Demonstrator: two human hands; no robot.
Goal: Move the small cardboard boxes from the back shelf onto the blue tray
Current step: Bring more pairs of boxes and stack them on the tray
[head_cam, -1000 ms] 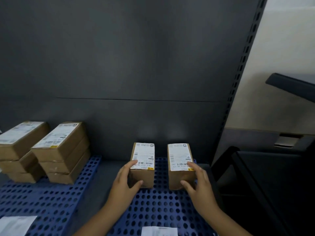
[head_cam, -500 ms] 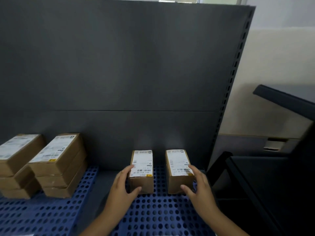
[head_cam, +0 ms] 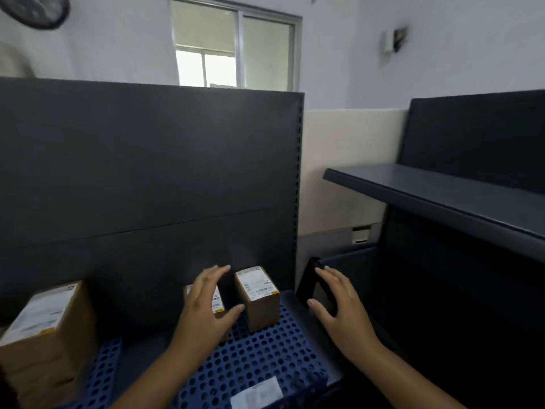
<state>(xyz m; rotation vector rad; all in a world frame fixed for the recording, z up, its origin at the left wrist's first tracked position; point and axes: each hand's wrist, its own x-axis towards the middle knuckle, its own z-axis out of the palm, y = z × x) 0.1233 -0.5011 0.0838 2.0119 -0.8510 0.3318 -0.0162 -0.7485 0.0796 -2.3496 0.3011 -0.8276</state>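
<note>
Two small cardboard boxes stand at the far end of the blue perforated tray (head_cam: 259,358) in the lower centre of the frame, close against the dark back panel (head_cam: 147,172). The right box (head_cam: 259,299) is in plain view with its white label up. A narrow gap parts it from the left box (head_cam: 218,302), which is half hidden behind the left hand (head_cam: 206,308). That hand is spread wide with straight fingers; I cannot tell whether it touches the left box. The right hand (head_cam: 336,308) is also spread wide and grips nothing. It is out past the tray's right edge, apart from both boxes, in front of a black bracket (head_cam: 312,278). Bare tray runs from the boxes down to a white label (head_cam: 256,395) at the bottom edge. A cardboard stack (head_cam: 44,335) fills the lower left, with a second blue tray (head_cam: 106,373) just beside it. A dark shelf (head_cam: 442,196) juts in at the right.
</note>
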